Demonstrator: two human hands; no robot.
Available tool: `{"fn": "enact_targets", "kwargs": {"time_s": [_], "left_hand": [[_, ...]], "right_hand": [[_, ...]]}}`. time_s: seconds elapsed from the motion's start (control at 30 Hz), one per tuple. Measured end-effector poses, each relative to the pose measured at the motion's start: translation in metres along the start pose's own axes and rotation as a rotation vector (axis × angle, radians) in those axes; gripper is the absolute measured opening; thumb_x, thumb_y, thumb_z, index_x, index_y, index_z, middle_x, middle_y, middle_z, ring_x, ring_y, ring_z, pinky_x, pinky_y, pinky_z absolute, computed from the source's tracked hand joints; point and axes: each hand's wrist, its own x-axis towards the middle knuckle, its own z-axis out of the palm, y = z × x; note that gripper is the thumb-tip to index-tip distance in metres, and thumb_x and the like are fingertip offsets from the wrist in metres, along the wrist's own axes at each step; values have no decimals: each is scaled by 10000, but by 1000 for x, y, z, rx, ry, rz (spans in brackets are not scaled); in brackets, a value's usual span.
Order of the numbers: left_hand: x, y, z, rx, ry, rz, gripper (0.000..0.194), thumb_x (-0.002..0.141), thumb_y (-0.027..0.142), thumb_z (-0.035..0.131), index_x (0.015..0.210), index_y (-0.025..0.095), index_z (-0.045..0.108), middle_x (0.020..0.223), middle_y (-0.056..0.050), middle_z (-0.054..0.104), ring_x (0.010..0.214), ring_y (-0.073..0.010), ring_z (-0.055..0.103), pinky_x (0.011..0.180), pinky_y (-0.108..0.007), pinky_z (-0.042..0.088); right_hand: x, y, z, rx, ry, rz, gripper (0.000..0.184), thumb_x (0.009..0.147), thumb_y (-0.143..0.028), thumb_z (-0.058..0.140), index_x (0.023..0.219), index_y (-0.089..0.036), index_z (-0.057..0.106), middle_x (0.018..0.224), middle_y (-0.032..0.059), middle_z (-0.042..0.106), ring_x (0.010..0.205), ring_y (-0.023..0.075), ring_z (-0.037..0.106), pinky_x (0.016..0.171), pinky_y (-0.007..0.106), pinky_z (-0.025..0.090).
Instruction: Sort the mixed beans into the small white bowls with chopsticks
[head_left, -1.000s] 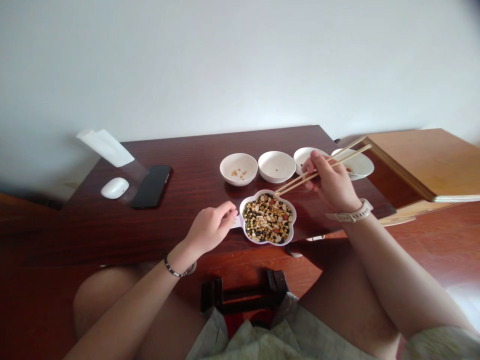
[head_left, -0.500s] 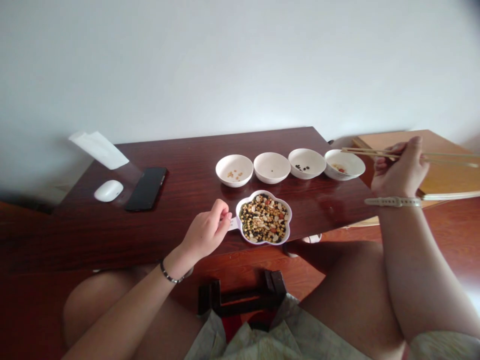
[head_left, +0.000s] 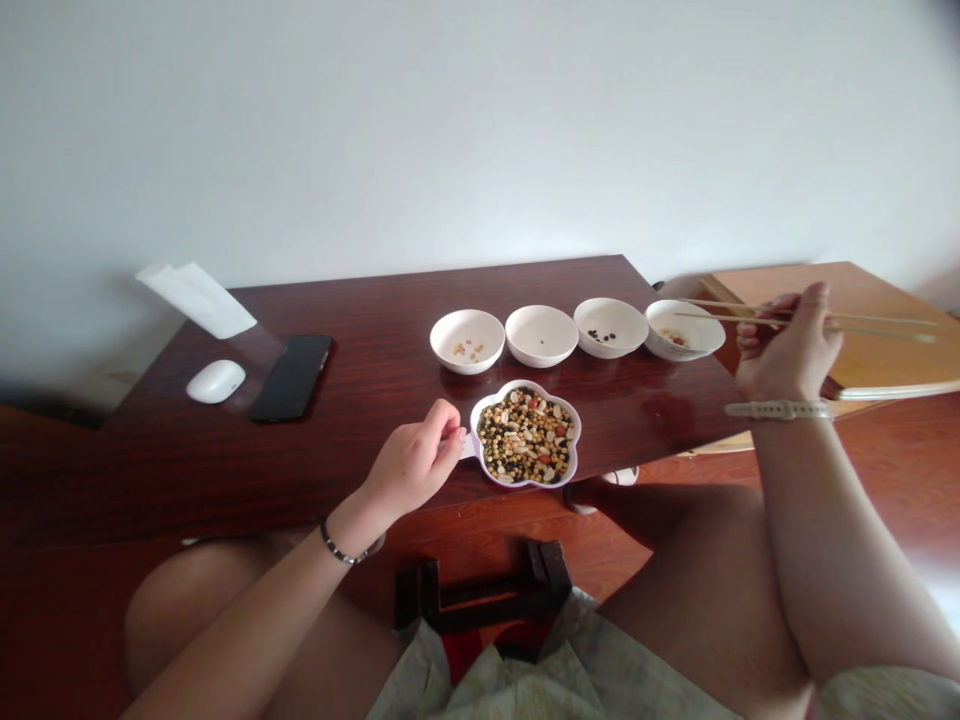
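Observation:
A flower-shaped white dish [head_left: 575, 447] full of mixed beans sits near the front edge of the dark wooden table [head_left: 360, 420]. My left hand [head_left: 412, 465] is closed on the dish's small handle at its left side. My right hand [head_left: 787, 350] is raised off the table's right end and grips a pair of wooden chopsticks [head_left: 720, 311]. Their tips reach left over the rightmost small white bowl [head_left: 685, 329], which holds a few reddish and pale beans. Three more small white bowls stand in the row: one [head_left: 610, 327] with dark beans, one [head_left: 541, 335] looking nearly bare, one [head_left: 467, 340] with yellow beans.
A black phone [head_left: 292, 376], a white mouse [head_left: 215, 381] and a folded white paper [head_left: 196, 298] lie at the table's left. A lighter wooden board [head_left: 885, 340] adjoins the right. A dark low stool [head_left: 480, 590] stands between my knees on the red floor.
My right hand lifted the chopsticks out of the bean dish and swung them right, off the table's end; the tips now hover over the rightmost bowl. The left hand stayed on the handle.

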Motion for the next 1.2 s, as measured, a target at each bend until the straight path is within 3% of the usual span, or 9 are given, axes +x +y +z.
{"fn": "enact_targets", "kwargs": {"time_s": [0.13,0.27,0.33,0.53,0.73,0.87,1.03,1.2], "left_hand": [[0,0,1,10,5,5,113,1105,251,468,996,235,442,796,23,614,624,-146,578,644,-280,360],[0,-3,4,16,33,41,117,1100,262,470,988,238,445,772,35,607,603,-143,578,626,-268,357],[-1,-5,5,15,56,64,112,1097,266,469,991,240,450,761,41,603,590,-142,577,614,-264,349],[-1,-7,7,18,61,81,99,1096,260,473,1001,243,451,761,45,596,587,-150,588,621,-274,358],[-1,-9,9,22,60,84,100,1105,280,474,1012,243,463,781,41,609,621,-160,621,640,-283,374],[-2,-8,9,10,52,76,97,1101,278,475,1012,242,465,751,51,591,595,-155,610,621,-278,361],[-2,-7,8,-4,56,80,86,1096,272,476,1016,241,465,756,50,589,585,-148,597,609,-272,361],[-2,-7,8,3,59,85,84,1096,276,477,1020,242,470,762,47,604,590,-149,601,614,-269,371]], "right_hand": [[-12,2,12,31,-179,-7,469,1169,-340,488,715,-225,492,660,-11,487,465,69,403,461,293,241],[-38,4,27,82,-461,-59,471,1058,-539,690,748,-212,552,734,12,563,482,66,435,426,277,234],[-57,3,36,144,-613,-76,522,975,-641,761,752,-212,564,689,-15,534,461,66,413,402,260,232],[-112,3,60,68,-892,-94,569,1037,-713,630,768,-214,579,669,-8,562,439,83,463,390,243,283],[-140,2,72,-144,-1201,-187,538,1107,-648,555,814,-203,624,586,-4,555,494,113,510,488,260,358],[-151,4,80,-166,-1308,-158,542,1114,-643,543,810,-200,607,567,-14,535,492,110,490,499,264,350],[-164,7,88,-92,-1357,-119,538,1130,-617,529,792,-203,584,577,-21,507,474,98,452,479,269,296],[-173,7,93,-84,-1395,-106,551,1130,-637,509,802,-202,587,567,-24,516,473,102,485,482,263,326]]}}
